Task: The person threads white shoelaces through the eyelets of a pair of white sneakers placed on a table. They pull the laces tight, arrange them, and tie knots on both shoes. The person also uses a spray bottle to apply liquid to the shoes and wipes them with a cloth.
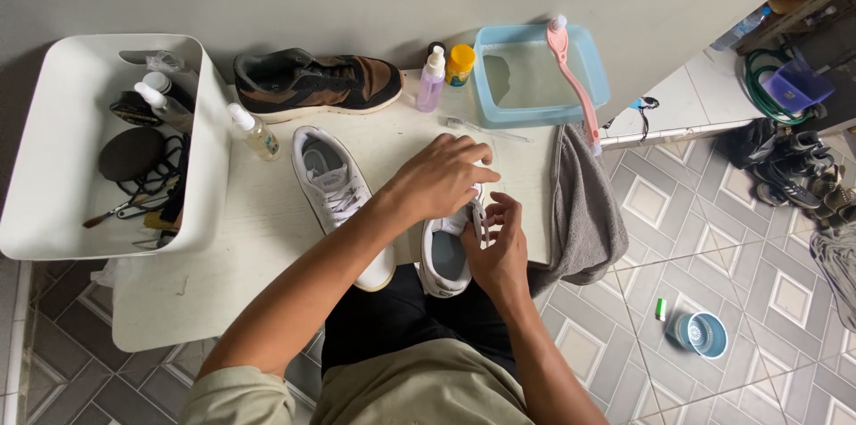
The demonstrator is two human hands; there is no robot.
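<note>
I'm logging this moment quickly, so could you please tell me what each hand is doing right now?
Left hand: closed over the top of the white sneaker, holding it.
Right hand: fingers pinching the sneaker's white lace.

Bare forearms, short khaki-green sleeves, matching shirt front, black trousers.
</note>
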